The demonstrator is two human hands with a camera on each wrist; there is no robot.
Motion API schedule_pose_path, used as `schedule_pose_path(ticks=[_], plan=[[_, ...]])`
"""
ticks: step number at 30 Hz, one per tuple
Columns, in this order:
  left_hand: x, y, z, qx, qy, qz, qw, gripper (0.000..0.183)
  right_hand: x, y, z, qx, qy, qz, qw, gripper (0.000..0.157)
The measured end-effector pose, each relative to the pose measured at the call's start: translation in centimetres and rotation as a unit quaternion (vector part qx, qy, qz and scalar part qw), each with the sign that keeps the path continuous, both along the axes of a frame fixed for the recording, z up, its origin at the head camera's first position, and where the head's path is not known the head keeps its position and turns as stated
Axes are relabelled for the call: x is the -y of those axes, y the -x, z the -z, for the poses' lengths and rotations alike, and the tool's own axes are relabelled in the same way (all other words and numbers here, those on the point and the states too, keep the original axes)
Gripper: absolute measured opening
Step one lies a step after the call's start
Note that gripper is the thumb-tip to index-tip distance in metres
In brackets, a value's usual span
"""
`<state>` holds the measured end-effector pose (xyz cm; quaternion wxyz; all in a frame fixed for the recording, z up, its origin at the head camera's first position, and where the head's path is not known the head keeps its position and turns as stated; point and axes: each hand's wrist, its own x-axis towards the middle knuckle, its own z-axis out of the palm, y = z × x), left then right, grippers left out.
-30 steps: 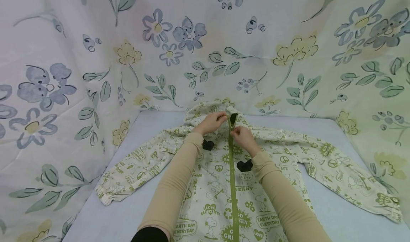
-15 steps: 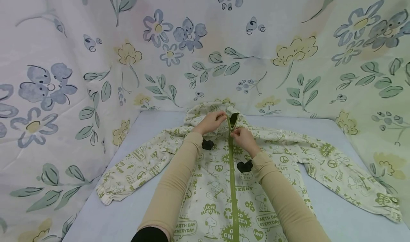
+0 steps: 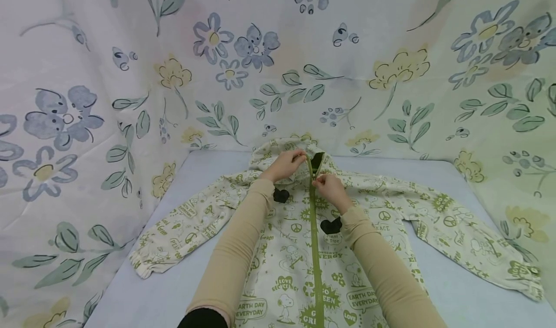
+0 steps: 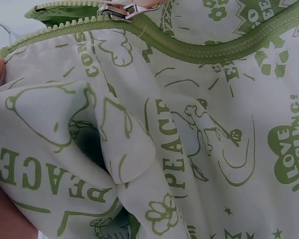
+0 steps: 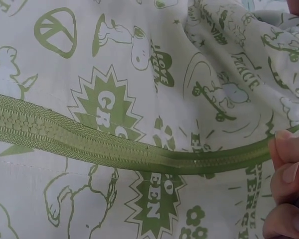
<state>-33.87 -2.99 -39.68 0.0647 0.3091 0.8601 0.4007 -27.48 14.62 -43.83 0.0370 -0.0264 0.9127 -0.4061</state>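
Note:
A white hooded jacket [image 3: 291,265] with green print lies front up, its sleeves spread to both sides. Its green zipper [image 3: 316,251] is joined along the front and parted only near the collar. My left hand [image 3: 284,166] pinches the top of the left collar edge beside the dark neck opening [image 3: 318,160]. Just below, my right hand [image 3: 332,190] pinches the zipper pull at the slider. The metal slider [image 4: 127,10] shows at the top of the left wrist view. In the right wrist view, curled right fingers [image 5: 289,174] sit at the zipper's far end.
Beneath the jacket is a pale table [image 3: 208,166]. A floral curtain [image 3: 278,101] rises behind it and along both sides. Two black heart-shaped patches [image 3: 331,225] are near the wrists.
The right hand has come very slightly toward me along the zipper. The left hand holds its place at the collar, and the jacket lies as before.

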Motion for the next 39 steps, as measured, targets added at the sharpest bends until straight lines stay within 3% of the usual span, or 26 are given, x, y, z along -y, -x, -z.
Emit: schedule_pose_path(ticks=[14, 22, 39], plan=[[0.2, 0.1, -0.2, -0.020, -0.008, -0.021, 0.9995, 0.024, -0.2, 0.3, 0.6, 0.019, 0.016, 0.008, 1.000, 0.035], [0.5, 0.4, -0.4, -0.028, -0.006, -0.025, 0.9993, 0.024, -0.3, 0.2, 0.9, -0.003, -0.001, 0.000, 1.000, 0.034], [0.9, 0.6, -1.0, -0.029, -0.004, -0.038, 0.9989, 0.029, -0.1, -0.1, 1.6, 0.007, -0.029, 0.006, 1.000, 0.031]])
